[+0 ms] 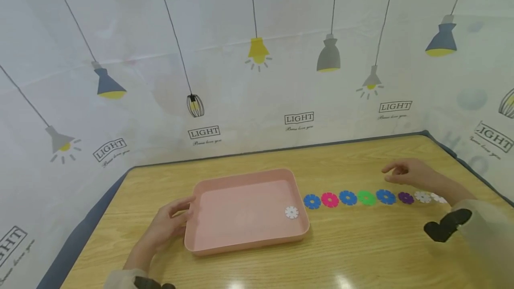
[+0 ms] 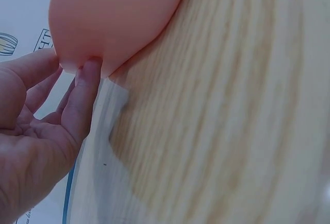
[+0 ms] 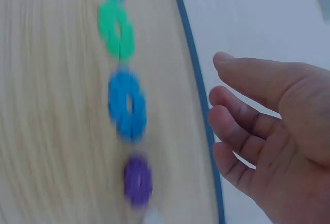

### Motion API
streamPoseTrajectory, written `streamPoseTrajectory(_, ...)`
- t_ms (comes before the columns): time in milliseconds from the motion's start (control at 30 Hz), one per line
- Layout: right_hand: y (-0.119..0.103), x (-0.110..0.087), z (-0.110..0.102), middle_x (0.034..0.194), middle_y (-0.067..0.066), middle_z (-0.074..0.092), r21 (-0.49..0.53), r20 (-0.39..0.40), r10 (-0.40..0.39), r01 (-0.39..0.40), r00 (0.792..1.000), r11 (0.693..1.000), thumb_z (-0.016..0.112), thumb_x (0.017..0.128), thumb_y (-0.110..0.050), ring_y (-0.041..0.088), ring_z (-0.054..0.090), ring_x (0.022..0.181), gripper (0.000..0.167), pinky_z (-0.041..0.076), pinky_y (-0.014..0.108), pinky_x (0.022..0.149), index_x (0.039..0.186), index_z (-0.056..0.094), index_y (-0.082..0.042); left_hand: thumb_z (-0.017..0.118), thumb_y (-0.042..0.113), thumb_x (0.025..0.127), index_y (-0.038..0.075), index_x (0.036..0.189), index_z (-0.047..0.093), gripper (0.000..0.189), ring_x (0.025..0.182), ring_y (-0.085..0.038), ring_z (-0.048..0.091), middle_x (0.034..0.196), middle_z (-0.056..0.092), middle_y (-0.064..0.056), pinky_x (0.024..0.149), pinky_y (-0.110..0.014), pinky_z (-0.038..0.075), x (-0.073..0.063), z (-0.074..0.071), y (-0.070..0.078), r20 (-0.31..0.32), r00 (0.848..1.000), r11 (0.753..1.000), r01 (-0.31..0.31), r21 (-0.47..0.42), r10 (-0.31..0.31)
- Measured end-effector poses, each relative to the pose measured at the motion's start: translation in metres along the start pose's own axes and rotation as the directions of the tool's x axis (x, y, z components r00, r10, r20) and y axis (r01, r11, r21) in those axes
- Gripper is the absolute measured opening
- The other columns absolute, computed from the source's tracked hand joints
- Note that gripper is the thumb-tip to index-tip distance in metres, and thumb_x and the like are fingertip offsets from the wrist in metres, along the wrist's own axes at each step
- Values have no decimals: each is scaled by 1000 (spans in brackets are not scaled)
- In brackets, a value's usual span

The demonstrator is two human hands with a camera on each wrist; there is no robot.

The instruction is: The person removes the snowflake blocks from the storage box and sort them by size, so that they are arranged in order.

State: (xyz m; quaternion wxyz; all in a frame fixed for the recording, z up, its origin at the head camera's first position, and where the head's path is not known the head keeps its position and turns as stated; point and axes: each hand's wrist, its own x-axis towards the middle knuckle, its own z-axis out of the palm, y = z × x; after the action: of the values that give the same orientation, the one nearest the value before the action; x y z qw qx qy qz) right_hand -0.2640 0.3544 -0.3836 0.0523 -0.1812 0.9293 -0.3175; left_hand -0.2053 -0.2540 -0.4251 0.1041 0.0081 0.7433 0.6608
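Observation:
At the tray's left end my left hand (image 1: 164, 223) pinches the wall of the pink tray (image 1: 245, 248). The left wrist view shows the thumb (image 2: 92, 74) against the tray's outer side, the other fingertips at its edge. Inside the tray, near the right wall, lies one white snowflake disc (image 1: 292, 212). My right hand (image 1: 415, 174) hovers over the right part of the table, fingers loosely bent and holding nothing. Below it runs a row of notched plastic discs, among them a purple disc (image 1: 406, 198), a blue disc (image 1: 386, 197) and a green disc (image 1: 366, 198).
The row continues left to a pink disc (image 1: 330, 200) and another blue disc (image 1: 312, 201) beside the tray. White discs (image 1: 422, 197) end it at the right, partly behind my wrist. A lamp-printed cloth (image 1: 241, 97) stands behind the wooden table (image 1: 341, 244).

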Motion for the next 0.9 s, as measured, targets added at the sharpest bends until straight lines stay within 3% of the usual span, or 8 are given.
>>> streamPoseTrajectory(200,-56,29,29,83,3,60,80,129,-129,119,983,990,63,87,-19,17,56,74,31,49,28,63,109,59,3,53,4,92,-3,137,36,49,99,-23,55,131,36,-26,81,-41,51,2,1,-1,-5,1000,1000,-2,-3,2)
streamPoseTrajectory(367,-98,47,57,83,4,61,198,200,-235,196,951,960,64,87,-17,23,57,76,24,51,28,66,105,60,-2,53,4,92,-4,137,35,49,100,-23,55,131,35,-26,82,-41,51,1,2,0,1,1000,1000,-11,-2,11)
streamPoseTrajectory(500,-129,58,79,83,1,61,225,216,-321,273,922,935,64,86,-14,18,57,76,20,51,28,69,103,62,-3,53,4,92,-4,137,36,49,100,-23,55,131,36,-26,82,-41,51,1,1,0,1,1000,1000,-15,1,15)
streamPoseTrajectory(700,-155,76,108,85,-3,60,226,256,-397,345,881,911,66,85,-11,13,55,79,18,50,29,72,101,63,-3,54,5,91,-4,137,36,50,101,-24,55,131,36,-26,81,-42,51,1,1,-2,-5,1000,1000,-20,-2,20)
streamPoseTrajectory(900,-168,91,121,86,2,59,206,360,-393,338,846,918,69,82,-10,14,53,78,17,48,25,68,97,64,-5,54,5,91,-4,137,36,50,101,-24,55,132,36,-26,82,-41,51,0,0,-2,-8,1000,1000,-20,1,20)
